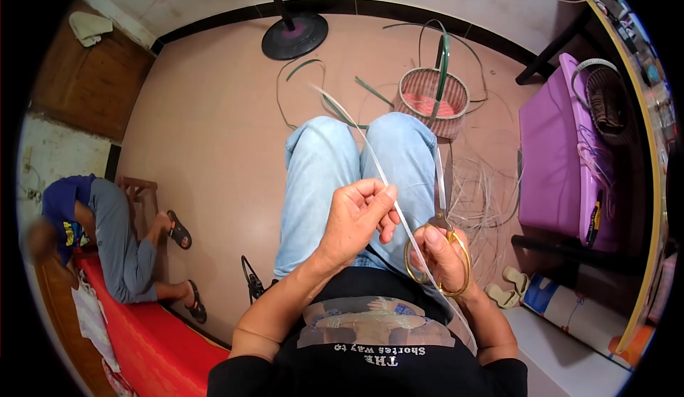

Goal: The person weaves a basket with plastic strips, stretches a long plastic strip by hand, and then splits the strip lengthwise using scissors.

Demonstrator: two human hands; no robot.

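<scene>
My left hand is closed in a pinch on a long thin white strip. One end of the strip reaches up past my knees; the other runs down across my right hand toward my lap. My right hand grips a pair of scissors with gold handles, thumb through one loop. The scissor blades point away from me, beside my right knee. A woven striped basket with a pinkish inside and a green strip arching above it stands on the floor beyond my knees.
Loose green strips and a tangle of pale strips lie on the floor. A round black stand base is near the wall. At right are a purple bin and a shelf edge; at left a person bends over a red-covered surface.
</scene>
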